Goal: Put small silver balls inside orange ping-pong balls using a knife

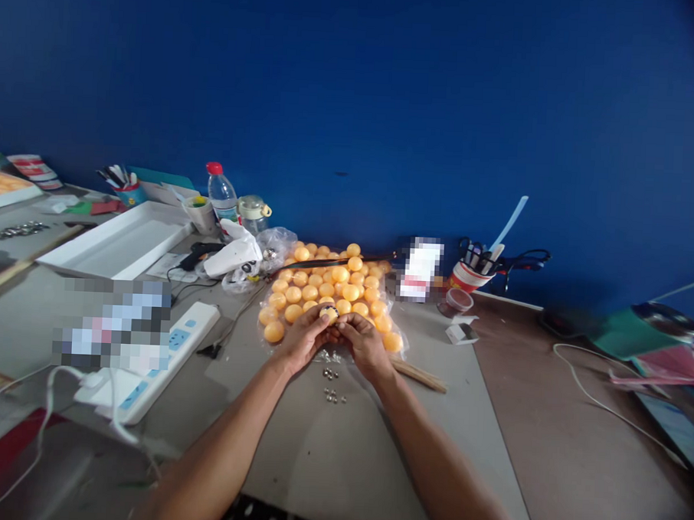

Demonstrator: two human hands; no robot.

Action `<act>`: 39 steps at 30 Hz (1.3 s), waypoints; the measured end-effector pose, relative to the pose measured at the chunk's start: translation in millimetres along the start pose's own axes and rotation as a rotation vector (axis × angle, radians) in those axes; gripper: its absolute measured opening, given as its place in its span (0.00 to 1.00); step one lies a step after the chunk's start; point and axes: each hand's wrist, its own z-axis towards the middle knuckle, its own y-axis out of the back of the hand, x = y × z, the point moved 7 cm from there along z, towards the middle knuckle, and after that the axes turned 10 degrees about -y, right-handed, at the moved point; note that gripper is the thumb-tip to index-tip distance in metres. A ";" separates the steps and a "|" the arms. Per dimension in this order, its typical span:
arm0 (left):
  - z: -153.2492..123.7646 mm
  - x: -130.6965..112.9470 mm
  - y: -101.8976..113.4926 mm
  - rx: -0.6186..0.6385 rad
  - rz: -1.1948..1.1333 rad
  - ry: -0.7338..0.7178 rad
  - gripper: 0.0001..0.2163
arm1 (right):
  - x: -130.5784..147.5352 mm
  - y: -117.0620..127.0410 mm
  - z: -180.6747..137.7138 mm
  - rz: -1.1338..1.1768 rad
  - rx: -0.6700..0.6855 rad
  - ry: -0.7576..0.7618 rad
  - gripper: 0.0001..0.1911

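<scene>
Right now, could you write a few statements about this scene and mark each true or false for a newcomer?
1. The left hand holds a single ball. True.
2. The bottle is topped in blue. False: its cap is red.
3. Shiny beads lie on the near side of the bagged orange balls. True.
4. The power strip lies to the right of both hands. False: it lies to their left.
5. The right hand is spread wide. False: its fingers are bent, close to the held ball.

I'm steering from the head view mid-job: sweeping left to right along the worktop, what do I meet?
White tray → red-capped bottle → left hand, with an orange ball at its fingertips → right hand → red-and-white cup → green object.
</scene>
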 end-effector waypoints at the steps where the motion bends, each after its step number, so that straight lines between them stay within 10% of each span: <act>1: 0.0 -0.3 -0.3 0.004 0.008 -0.006 0.19 | -0.1 0.0 0.1 0.004 -0.004 -0.002 0.14; 39: 0.0 2.7 7.2 0.004 0.121 -0.034 0.18 | 3.2 0.7 -4.8 -0.099 -0.109 0.009 0.13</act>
